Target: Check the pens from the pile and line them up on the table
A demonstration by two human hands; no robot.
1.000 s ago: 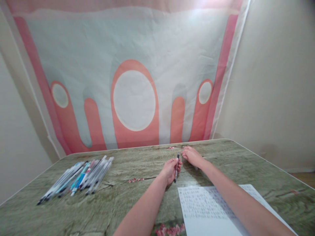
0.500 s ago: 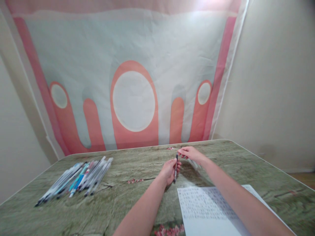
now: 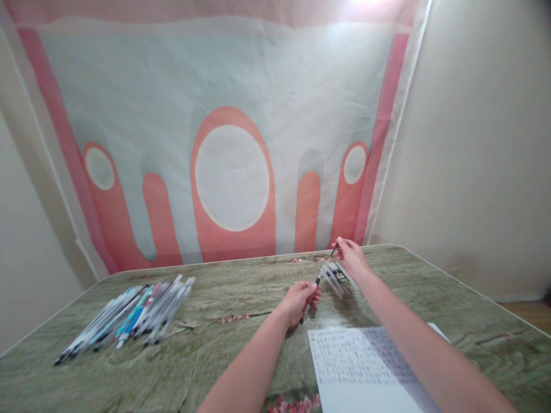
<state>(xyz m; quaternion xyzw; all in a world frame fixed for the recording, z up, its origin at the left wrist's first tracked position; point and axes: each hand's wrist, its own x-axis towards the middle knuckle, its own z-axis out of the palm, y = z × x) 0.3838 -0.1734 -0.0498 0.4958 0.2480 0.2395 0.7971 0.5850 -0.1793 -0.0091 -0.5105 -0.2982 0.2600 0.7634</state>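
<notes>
My left hand (image 3: 302, 301) is closed round a pen (image 3: 317, 281) with a dark upper end, held tilted just above the table. Farther off to the right, my right hand (image 3: 348, 252) pinches a short dark piece (image 3: 334, 250), too small to identify surely. Below my right hand lies a group of clear pens (image 3: 332, 281) with black parts, partly hidden by my wrist. The two hands are apart.
A large bundle of pens and markers (image 3: 138, 310) lies on the left of the wood-patterned table (image 3: 206, 367). A handwritten sheet of paper (image 3: 344, 355) rests at the front right, under my right forearm. A printed cloth (image 3: 284, 74) hangs behind.
My right hand has moved from the upper end of the pen up and to the right with the short dark piece. The left hand has shifted little, and its pen leans more.
</notes>
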